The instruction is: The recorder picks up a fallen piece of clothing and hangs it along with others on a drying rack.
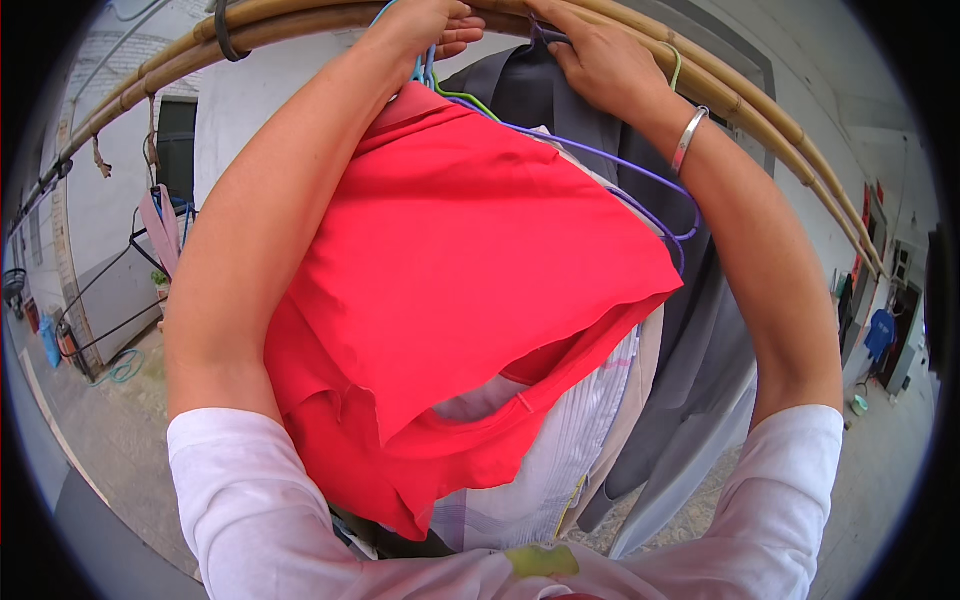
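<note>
Both my arms reach up to bamboo poles [697, 86] at the top of the head view. My left hand [442, 30] is beside the blue hanger hooks [424, 67], its fingers partly curled; whether it grips a hook cannot be told. My right hand [611, 67] rests against the pole with its index finger stretched along it, near a purple hanger hook [535, 30]. Below hangs a red garment [465, 247], with purple hangers [615, 161] at its right. Behind it are a white striped garment [525, 480] and dark grey clothing [675, 360].
A black ring [223, 34] circles the poles at upper left. A pink cloth [159, 225] hangs farther left, above a green hose [124, 366] on the ground. At far right, a blue shirt [880, 334] hangs near a doorway.
</note>
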The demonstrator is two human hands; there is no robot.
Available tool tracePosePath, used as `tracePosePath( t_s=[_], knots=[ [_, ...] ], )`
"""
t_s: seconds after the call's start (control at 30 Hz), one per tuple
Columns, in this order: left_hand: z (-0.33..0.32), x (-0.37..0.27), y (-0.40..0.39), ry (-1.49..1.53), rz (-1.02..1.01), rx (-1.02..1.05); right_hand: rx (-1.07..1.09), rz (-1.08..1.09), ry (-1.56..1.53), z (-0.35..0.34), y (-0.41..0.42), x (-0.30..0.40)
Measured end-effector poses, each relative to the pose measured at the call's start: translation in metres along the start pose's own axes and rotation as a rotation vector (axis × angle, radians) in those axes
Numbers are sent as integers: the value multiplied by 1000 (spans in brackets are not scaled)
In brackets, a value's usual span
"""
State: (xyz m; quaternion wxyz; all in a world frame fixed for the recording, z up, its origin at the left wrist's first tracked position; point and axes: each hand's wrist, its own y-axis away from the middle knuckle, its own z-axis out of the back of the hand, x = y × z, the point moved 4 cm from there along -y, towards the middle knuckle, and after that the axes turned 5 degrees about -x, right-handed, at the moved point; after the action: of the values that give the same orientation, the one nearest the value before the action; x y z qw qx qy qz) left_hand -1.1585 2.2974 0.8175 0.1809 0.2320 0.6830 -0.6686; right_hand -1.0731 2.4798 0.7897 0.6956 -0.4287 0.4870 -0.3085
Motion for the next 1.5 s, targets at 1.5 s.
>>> tracePosePath(
  t_s=[1.5],
  knots=[
    [-44,-18,266,-109,-23,360,920,-243,-1036,66,212,130]
  ],
)
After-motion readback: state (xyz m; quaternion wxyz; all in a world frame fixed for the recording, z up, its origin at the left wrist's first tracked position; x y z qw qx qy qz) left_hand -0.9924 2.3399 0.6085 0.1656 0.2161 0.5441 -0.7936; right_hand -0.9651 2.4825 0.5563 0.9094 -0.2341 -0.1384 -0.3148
